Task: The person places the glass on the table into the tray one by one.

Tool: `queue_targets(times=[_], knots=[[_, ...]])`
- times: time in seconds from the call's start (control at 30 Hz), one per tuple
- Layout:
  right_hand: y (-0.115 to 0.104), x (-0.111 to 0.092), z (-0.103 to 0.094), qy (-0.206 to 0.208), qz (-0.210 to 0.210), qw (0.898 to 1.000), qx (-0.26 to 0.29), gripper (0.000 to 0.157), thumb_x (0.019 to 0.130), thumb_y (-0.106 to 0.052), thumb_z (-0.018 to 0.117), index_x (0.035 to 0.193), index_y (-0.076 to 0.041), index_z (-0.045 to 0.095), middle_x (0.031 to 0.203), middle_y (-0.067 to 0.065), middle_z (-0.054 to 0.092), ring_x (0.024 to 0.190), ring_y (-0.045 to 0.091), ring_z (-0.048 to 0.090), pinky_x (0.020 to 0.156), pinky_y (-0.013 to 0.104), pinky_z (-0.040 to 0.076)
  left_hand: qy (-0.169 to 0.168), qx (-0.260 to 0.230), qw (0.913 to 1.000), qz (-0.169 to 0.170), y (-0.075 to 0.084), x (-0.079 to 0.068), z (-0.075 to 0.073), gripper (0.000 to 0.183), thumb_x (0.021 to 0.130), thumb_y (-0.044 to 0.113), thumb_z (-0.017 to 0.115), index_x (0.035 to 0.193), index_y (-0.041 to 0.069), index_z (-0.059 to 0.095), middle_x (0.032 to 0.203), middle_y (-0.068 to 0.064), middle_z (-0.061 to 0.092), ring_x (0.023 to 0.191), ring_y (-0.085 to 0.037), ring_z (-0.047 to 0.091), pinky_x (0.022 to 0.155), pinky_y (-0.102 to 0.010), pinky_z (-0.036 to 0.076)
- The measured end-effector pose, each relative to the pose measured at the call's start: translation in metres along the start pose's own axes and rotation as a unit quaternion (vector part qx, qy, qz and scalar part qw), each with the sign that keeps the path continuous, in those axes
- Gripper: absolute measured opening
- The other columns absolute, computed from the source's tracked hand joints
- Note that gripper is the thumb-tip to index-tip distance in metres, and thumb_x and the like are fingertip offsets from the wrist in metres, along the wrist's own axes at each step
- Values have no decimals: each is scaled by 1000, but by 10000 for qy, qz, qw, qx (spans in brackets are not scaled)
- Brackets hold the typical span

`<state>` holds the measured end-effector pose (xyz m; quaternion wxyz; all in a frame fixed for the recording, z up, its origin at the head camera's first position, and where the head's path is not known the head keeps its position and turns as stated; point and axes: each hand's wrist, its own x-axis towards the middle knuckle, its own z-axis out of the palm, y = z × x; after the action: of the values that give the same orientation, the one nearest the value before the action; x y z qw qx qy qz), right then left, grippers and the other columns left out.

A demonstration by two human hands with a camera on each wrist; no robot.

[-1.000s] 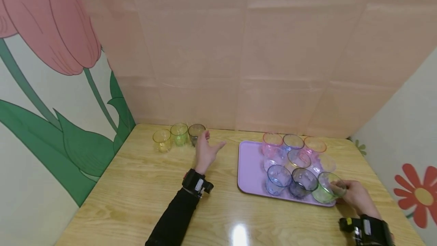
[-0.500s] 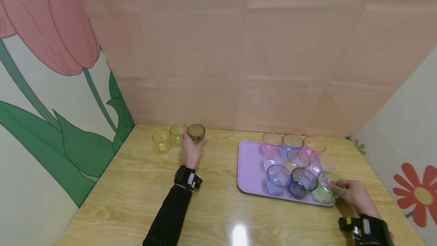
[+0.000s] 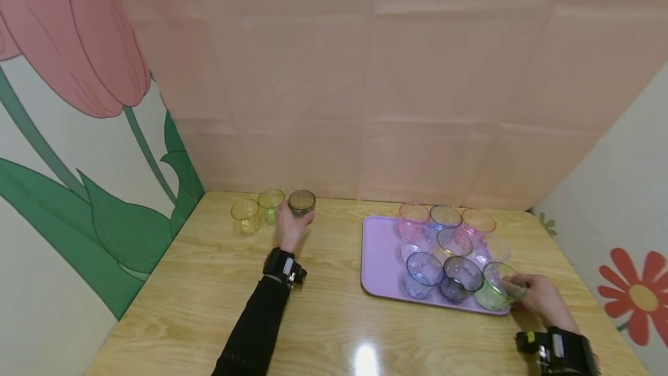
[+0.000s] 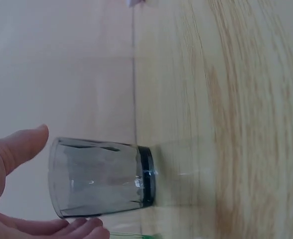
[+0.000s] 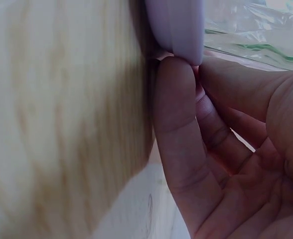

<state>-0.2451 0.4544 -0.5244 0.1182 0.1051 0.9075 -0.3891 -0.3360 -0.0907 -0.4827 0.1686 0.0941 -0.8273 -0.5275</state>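
A grey tinted glass (image 4: 99, 177) stands upright on the table beside the back wall. My left hand (image 3: 291, 226) is spread around it; in the left wrist view the thumb is apart from the rim, and the fingers (image 4: 84, 230) lie along the opposite side. A green glass (image 3: 271, 205) and a yellow glass (image 3: 244, 216) stand just left of it. At the near right corner of the purple tray (image 3: 381, 260), my right hand (image 3: 545, 300) pinches the tray's edge between thumb and fingers, as the right wrist view shows. Beside that hand stands a pale green glass (image 3: 493, 295) on the tray.
Several coloured glasses crowd the tray's middle and right, among them a blue glass (image 3: 421, 277) and a dark grey glass (image 3: 459, 283) in front. A pinkish covering (image 3: 313, 103) closes off the table's back edge. Bare wooden tabletop (image 3: 334, 283) lies between the arms.
My left hand has moved left from beside the grey glass to around it. The right hand stays at the tray corner. The glasses have not visibly moved.
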Motion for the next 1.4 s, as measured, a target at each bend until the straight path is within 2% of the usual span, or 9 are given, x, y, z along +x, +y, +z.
queue_targets(times=[0.17, 0.47, 0.7, 0.9, 1.03, 1.2, 1.3, 1.4], knots=[[-2, -1, 1, 32, -31, 10000, -48, 42, 92, -22, 68, 114, 13, 63, 104, 22, 69, 84, 20, 62, 68, 35, 56, -276, 176, 9994, 59, -5, 10, 2, 76, 82, 25, 80, 141, -5, 43, 135, -27, 53, 127, -40, 50, 105, -50, 41], [-3, -2, 1, 40, -34, 10000, 30, 41, 91, -19, 68, 115, 14, 62, 107, 25, 67, 84, 19, 62, 68, 36, 57, -704, 287, 9970, -151, -7, 26, 8, 85, 83, 26, 80, 147, -2, 33, 144, -25, 46, 134, -40, 44, 109, -50, 38], [-5, -2, 1, 39, 49, 10000, -7, 38, 89, -18, 70, 112, 12, 65, 110, 26, 66, 86, 21, 62, 68, 35, 56, -653, -69, 9976, -229, -13, 32, 16, 81, 79, 22, 83, 142, -2, 37, 135, -27, 50, 127, -42, 49, 104, -52, 42], [-5, -4, 0, 22, 66, 10000, 45, 35, 89, -19, 70, 108, 10, 67, 110, 26, 67, 86, 21, 61, 68, 35, 56, -575, -532, 9966, -256, -14, 32, 19, 78, 73, 21, 86, 132, -1, 40, 126, -23, 53, 116, -38, 54, 98, -47, 46], [-4, -4, 0, 45, -12, 10000, -14, 36, 89, -20, 71, 108, 10, 67, 109, 25, 67, 86, 20, 61, 67, 32, 55, -667, -798, 9944, -169, -10, 32, 21, 79, 72, 20, 86, 131, 0, 38, 120, -21, 54, 105, -33, 56, 90, -42, 47], [-4, -3, 0, 71, -19, 10000, -65, 40, 89, -22, 71, 111, 11, 66, 110, 26, 67, 85, 19, 61, 67, 32, 54, -1111, -1216, 9863, 106, -1, 32, 27, 83, 76, 15, 83, 138, -1, 31, 123, -25, 48, 106, -32, 52, 89, -42, 45], [-4, -3, 0, 88, -25, 9999, -50, 41, 89, -22, 71, 112, 12, 65, 110, 27, 67, 85, 20, 61, 67, 33, 55, -1220, -1075, 9857, 443, 4, 31, 34, 80, 76, 16, 83, 139, -1, 37, 124, -24, 47, 106, -31, 51, 88, -41, 45], [-3, -3, 1, 106, -57, 9999, -59, 39, 89, -20, 71, 112, 12, 65, 110, 27, 67, 85, 20, 62, 67, 33, 56, -1141, -977, 9860, 722, 7, 30, 42, 75, 74, 21, 85, 135, 2, 45, 118, -19, 52, 101, -29, 54, 84, -38, 47]])
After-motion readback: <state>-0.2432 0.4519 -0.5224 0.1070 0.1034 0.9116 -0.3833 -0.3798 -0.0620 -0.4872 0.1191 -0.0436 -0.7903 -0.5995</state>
